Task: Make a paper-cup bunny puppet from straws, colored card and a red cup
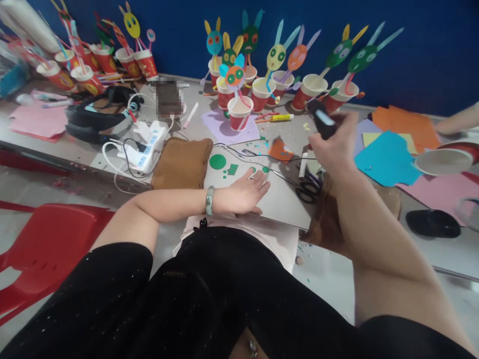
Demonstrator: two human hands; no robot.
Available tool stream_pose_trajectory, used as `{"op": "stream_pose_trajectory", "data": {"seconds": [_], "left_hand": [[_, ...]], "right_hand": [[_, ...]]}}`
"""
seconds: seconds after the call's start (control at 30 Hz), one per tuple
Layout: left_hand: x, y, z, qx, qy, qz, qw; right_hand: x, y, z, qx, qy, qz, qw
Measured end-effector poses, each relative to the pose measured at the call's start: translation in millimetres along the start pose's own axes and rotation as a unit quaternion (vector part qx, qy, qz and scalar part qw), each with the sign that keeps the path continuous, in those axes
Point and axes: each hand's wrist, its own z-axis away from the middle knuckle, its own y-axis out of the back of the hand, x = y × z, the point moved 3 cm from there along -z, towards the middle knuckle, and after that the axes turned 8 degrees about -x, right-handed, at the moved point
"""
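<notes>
My left hand (249,192) lies palm down with fingers spread on a pale board (284,202). By its fingertips are small green paper pieces; a green paper circle (217,161) and a notched green scrap (232,170) lie to its left. My right hand (339,144) is raised over the table, wrapped round a black handheld device (322,119) with a shiny pale patch; its exact kind is unclear. Below that hand are black-handled scissors (310,190) and a white marker (303,165). In front stands a paper cup (240,113) with an orange, blue-eared paper head.
Several cups with paper rabbit-like figures line the blue wall. A white power strip (149,147) with cords, a brown leather-like pad (183,162) and a black headset (97,117) are left. Blue paper (389,157), a black mouse (433,223) and another person's arm (460,119) are right.
</notes>
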Motion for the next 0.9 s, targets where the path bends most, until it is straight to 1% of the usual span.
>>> {"op": "stream_pose_trajectory", "data": {"seconds": [0.03,0.07,0.13,0.17,0.2,0.3,0.4,0.5,0.6,0.67,0.73,0.8,0.9], "left_hand": [[-4,0.4,-2,-0.013,-0.004,0.002,1.000],[-7,0.9,-3,-0.022,-0.005,0.007,1.000],[-10,1.3,-7,-0.027,-0.003,0.020,0.999],[-11,1.1,-9,-0.023,-0.001,0.028,0.999],[-11,0.8,-11,-0.016,0.001,0.034,0.999],[-9,-1.2,-14,0.010,0.005,0.044,0.999],[-6,-0.5,-15,0.025,0.008,0.036,0.999],[-5,6.4,-14,0.016,-0.006,0.014,1.000],[-8,17.8,-9,0.016,-0.024,0.001,1.000],[-14,24.3,-5,0.037,-0.017,0.004,0.999],[-21,26.5,-3,0.055,-0.002,0.013,0.998],[-27,24.3,-3,0.060,0.004,0.025,0.998],[-31,18.2,-7,0.046,-0.005,0.043,0.998]], "right_hand": [[-2,6,6,0.021,0.005,-0.040,0.999],[-4,9,12,0.018,-0.001,-0.091,0.996],[-4,9,27,-0.033,-0.023,-0.194,0.980],[-4,8,35,-0.066,-0.019,-0.228,0.971],[-5,6,42,-0.113,-0.018,-0.241,0.964],[-1,2,61,-0.181,-0.023,-0.222,0.958],[5,-1,68,-0.215,-0.024,-0.212,0.953],[11,-2,70,-0.251,-0.017,-0.204,0.946],[16,0,71,-0.288,-0.006,-0.180,0.941],[20,3,73,-0.296,-0.006,-0.168,0.940],[25,4,73,-0.293,-0.013,-0.164,0.942],[30,5,73,-0.289,-0.019,-0.166,0.943],[34,4,73,-0.289,-0.007,-0.177,0.941]]}}
